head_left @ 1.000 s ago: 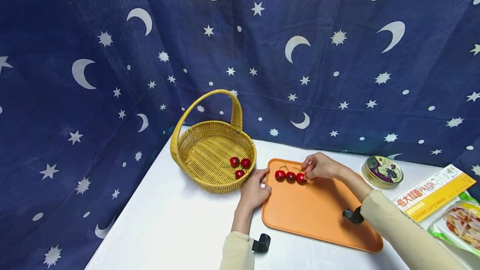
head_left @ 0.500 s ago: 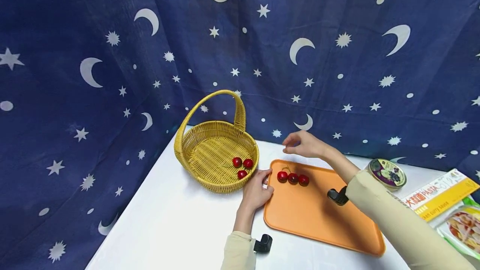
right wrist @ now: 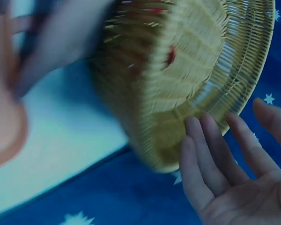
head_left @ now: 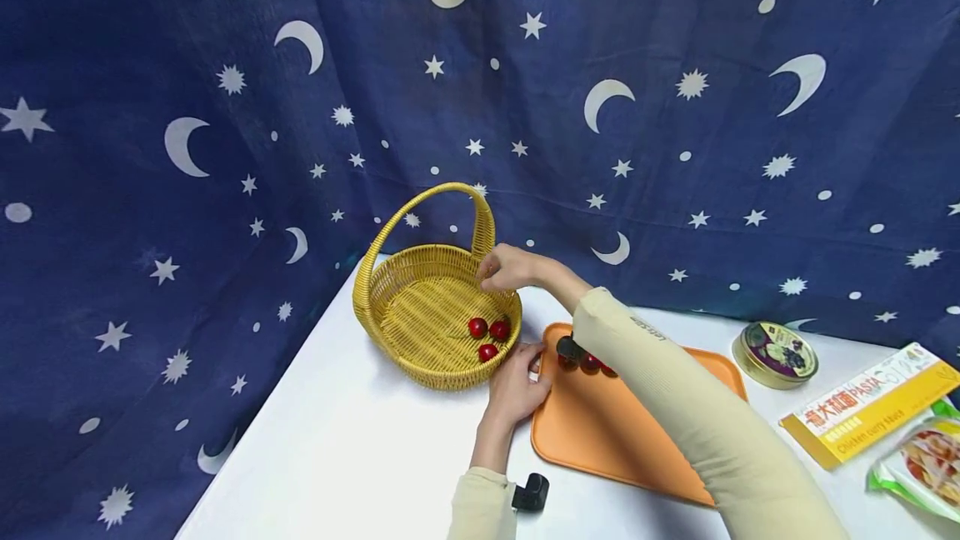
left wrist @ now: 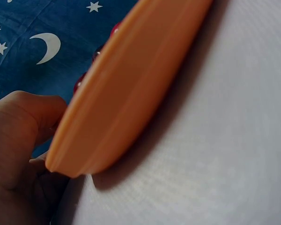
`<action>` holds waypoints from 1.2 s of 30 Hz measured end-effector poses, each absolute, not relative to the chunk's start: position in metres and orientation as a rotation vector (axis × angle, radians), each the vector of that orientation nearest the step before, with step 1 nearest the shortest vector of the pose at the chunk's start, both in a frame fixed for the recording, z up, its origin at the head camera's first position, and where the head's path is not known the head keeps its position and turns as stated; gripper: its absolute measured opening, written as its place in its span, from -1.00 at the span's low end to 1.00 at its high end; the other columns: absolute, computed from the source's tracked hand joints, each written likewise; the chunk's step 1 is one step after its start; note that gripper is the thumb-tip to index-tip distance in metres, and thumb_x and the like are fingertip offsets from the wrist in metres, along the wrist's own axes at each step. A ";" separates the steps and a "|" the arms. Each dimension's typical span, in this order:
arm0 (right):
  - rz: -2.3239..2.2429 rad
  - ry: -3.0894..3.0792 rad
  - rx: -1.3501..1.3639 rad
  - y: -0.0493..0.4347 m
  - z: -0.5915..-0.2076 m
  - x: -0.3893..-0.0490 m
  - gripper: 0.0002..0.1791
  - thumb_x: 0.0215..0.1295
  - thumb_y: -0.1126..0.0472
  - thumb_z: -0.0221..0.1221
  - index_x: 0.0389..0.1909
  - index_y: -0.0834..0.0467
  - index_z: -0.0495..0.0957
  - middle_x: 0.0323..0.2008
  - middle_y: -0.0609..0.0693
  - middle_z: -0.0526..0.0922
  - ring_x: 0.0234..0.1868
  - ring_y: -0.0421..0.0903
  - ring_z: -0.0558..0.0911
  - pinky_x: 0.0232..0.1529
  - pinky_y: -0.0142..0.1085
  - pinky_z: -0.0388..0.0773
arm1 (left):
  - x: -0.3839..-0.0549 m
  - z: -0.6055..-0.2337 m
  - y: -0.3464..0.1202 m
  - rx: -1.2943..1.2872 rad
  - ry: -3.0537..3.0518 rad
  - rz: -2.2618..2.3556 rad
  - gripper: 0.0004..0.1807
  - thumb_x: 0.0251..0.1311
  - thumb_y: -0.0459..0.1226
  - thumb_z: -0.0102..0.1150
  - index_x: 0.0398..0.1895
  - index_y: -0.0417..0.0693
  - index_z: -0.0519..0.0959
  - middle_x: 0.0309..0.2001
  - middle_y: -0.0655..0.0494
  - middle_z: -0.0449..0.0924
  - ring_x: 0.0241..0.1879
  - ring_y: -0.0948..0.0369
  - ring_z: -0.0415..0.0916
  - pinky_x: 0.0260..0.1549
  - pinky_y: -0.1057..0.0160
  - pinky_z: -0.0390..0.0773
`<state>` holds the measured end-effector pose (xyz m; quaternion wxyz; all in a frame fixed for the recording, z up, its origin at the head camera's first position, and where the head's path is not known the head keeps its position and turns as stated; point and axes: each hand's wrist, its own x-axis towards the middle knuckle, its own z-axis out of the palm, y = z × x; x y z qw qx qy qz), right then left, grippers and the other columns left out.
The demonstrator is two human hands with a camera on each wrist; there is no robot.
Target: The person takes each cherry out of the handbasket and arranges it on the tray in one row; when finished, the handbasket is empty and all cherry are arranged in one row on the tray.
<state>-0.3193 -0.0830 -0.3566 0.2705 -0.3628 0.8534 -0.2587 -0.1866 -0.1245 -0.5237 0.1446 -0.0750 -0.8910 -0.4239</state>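
My left hand (head_left: 516, 387) holds the left edge of the orange tray (head_left: 600, 440); in the left wrist view, its fingers (left wrist: 37, 112) are at the tray's corner. My right hand (head_left: 513, 267) is over the right rim of the yellow wicker basket (head_left: 420, 363), near the handle's foot. Its fingers (right wrist: 210, 159) are loosely spread with nothing between them in the right wrist view. Three red cherries (head_left: 487, 352) lie in the basket's right side. On the tray, a row of red cherries (head_left: 590, 364) is partly hidden by my right sleeve and wrist camera.
A round tin (head_left: 776, 354) stands right of the tray. Farther right lie a yellow-and-white pasta box (head_left: 873, 402) and a green-edged food packet (head_left: 926, 465). A blue curtain (head_left: 637, 148) with moons and stars hangs behind the white table (head_left: 337, 457).
My right hand has left the cherries on the tray, risen, and moved left to the basket's rim. The left hand stays at the tray's edge. The view has shifted slightly.
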 end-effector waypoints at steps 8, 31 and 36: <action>-0.497 2.081 -0.768 -0.127 -0.357 -0.328 -0.68 0.44 0.23 0.06 0.11 0.23 0.60 0.15 0.13 0.56 0.15 0.16 0.57 0.16 0.03 0.46 | -0.186 -0.524 -0.123 -0.248 -2.515 -1.191 -0.56 -0.18 -0.35 0.18 -0.10 -0.15 0.66 -0.31 0.09 0.48 -0.40 0.29 0.38 -0.43 0.35 0.37; -0.038 2.075 -0.495 -0.167 -0.390 -0.332 -0.66 0.18 0.16 0.36 -0.06 0.24 0.65 -0.10 0.20 0.67 -0.01 0.10 0.66 -0.02 -0.14 0.58 | -0.183 -0.523 -0.129 -0.169 -2.632 -1.219 -0.87 -0.08 -0.28 0.25 -0.45 0.01 0.48 -0.39 0.22 0.39 -0.45 0.34 0.32 -0.49 0.39 0.30; -0.005 2.031 -0.464 -0.171 -0.394 -0.329 -0.71 0.24 0.23 0.30 -0.07 0.30 0.63 -0.12 0.16 0.65 -0.07 0.04 0.63 -0.01 -0.22 0.55 | -0.182 -0.521 -0.128 -0.177 -2.610 -1.187 -0.87 -0.07 -0.28 0.24 -0.43 0.01 0.50 -0.39 0.20 0.43 -0.43 0.32 0.38 -0.47 0.40 0.35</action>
